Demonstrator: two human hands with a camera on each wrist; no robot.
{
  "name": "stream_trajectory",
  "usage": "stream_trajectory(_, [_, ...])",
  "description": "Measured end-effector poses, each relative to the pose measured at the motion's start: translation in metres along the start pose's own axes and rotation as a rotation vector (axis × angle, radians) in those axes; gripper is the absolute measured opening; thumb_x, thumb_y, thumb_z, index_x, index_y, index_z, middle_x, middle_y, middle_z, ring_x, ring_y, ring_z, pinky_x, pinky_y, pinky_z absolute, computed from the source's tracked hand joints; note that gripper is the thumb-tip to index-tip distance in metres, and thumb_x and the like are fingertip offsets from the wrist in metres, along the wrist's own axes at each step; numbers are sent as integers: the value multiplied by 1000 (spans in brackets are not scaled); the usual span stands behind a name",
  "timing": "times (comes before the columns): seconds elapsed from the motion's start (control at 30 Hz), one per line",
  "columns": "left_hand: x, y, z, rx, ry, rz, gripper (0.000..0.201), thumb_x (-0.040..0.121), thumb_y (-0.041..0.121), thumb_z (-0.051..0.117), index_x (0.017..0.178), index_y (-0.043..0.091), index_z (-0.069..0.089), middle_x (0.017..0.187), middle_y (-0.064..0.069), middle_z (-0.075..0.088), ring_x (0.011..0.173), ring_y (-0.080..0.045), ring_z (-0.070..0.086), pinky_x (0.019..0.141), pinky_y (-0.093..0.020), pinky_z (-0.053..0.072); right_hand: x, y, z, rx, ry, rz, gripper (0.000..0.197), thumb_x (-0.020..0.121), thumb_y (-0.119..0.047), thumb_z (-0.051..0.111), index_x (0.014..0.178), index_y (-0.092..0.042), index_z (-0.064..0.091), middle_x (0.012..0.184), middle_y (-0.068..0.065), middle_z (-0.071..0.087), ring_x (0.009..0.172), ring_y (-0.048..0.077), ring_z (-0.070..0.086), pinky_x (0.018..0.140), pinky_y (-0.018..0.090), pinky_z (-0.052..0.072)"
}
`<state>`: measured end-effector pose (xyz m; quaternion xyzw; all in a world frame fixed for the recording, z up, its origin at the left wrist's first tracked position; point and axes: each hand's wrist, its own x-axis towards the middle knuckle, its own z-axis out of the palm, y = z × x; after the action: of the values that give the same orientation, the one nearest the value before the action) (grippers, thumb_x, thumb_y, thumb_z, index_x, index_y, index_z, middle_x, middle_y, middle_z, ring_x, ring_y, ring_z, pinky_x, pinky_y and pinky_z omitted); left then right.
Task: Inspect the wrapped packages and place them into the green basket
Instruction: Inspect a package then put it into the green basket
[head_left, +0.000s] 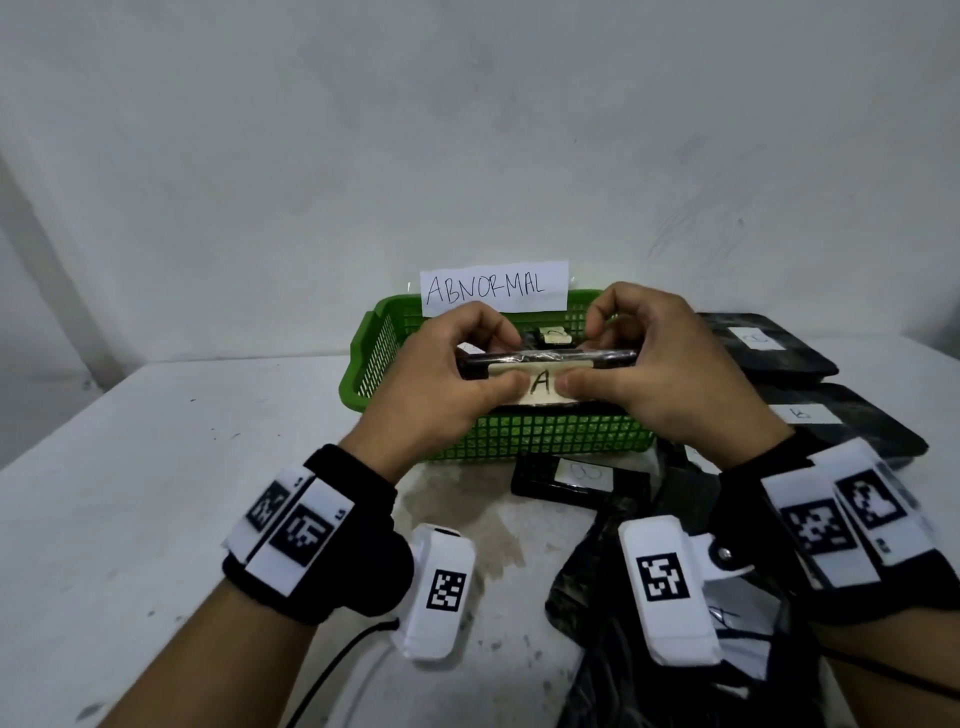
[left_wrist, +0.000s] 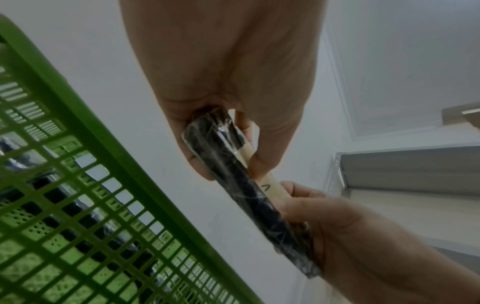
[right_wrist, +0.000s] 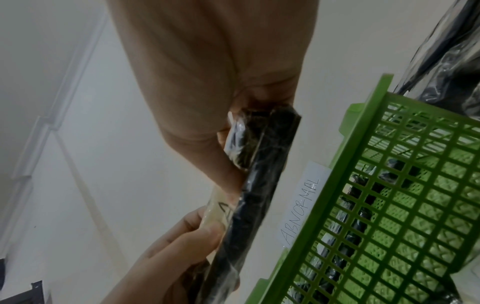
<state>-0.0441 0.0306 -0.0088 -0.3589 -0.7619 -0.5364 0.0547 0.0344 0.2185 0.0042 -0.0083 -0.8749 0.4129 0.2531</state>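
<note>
Both hands hold a flat black package (head_left: 550, 358) wrapped in clear film, with a pale label marked "A" (head_left: 541, 383), just above the green basket (head_left: 363, 358). My left hand (head_left: 485, 364) pinches its left end, thumb on the label and fingers curled behind. My right hand (head_left: 589, 358) pinches the right end the same way. The left wrist view shows the package (left_wrist: 233, 185) edge-on beside the basket (left_wrist: 78, 185). In the right wrist view the package (right_wrist: 262, 181) hangs next to the basket (right_wrist: 389, 185). Another labelled package (head_left: 555, 336) lies inside the basket.
A paper sign reading "ABNORMAL" (head_left: 493, 287) stands at the basket's back rim, against the wall. Two black labelled packages (head_left: 769, 348) (head_left: 841, 421) lie to the right, another (head_left: 576, 475) in front of the basket. Crumpled dark plastic (head_left: 597, 597) sits near my right wrist on the white table (head_left: 156, 467).
</note>
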Motion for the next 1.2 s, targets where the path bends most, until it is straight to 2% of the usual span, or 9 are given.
stream_trajectory(0.1, [-1,1,3,-50,-22,-45,22,83,19,75,99,29,63,80,18,63,73,-6,64,69,-29,54,1,-2,-2,-12,21,-11,40,64,-12,91,81,-22,56,82,0,73,74,22,69,69,37,55])
stream_trajectory(0.23, [2,5,-11,-490,-205,-297,19,96,21,51,106,17,66,93,-1,69,80,-14,65,57,-24,53,3,4,-12,129,-44,-26,40,67,-4,89,91,-22,63,94,-1,74,90,16,72,81,35,58])
stream_trajectory(0.4, [0,2,-10,-732,-437,-448,28,83,27,61,105,14,71,97,-8,69,80,-18,67,64,-23,58,1,9,-17,202,-118,-26,35,75,-11,85,103,-18,66,108,5,71,103,18,70,84,29,61])
stream_trajectory(0.53, [-2,-3,-9,-918,-522,-537,82,73,28,83,141,-1,48,134,-30,55,120,-43,57,94,-38,50,-3,6,-12,150,-137,-42,34,77,-22,83,107,-24,66,116,-6,70,107,3,68,86,26,60])
stream_trajectory(0.6, [-2,-4,-8,-980,-539,-527,96,69,27,87,146,-4,38,139,-33,45,124,-45,47,95,-39,49,-4,4,-8,130,-141,-34,34,80,-26,81,111,-27,66,122,-9,67,108,-3,66,86,23,59])
stream_trajectory(0.77, [0,-5,-7,-1138,-508,-502,67,73,23,84,130,-1,59,116,-18,64,98,-25,66,91,-36,55,-7,-3,-8,179,-218,-58,64,77,-61,75,135,-44,53,142,-19,54,124,2,60,101,34,54])
stream_trajectory(0.87, [2,0,-4,-1128,-396,-530,67,74,21,84,131,2,56,122,-20,57,88,-21,68,75,-29,62,-11,-8,-9,279,-377,-51,97,63,-62,73,148,-55,28,160,-21,31,136,-1,48,102,22,48])
stream_trajectory(1.03, [-1,7,1,-999,-382,-579,35,81,26,65,112,9,67,100,-11,69,78,-14,71,62,-23,61,-11,-5,-2,194,-446,-63,120,56,-62,78,154,-55,8,165,-23,13,148,0,27,121,37,32])
stream_trajectory(1.2, [-1,12,4,-916,-369,-558,45,83,27,66,123,7,63,112,-17,70,86,-16,72,65,-22,61,-12,-5,1,304,-369,-155,105,61,-43,76,152,-41,23,158,-16,32,125,1,57,97,28,53])
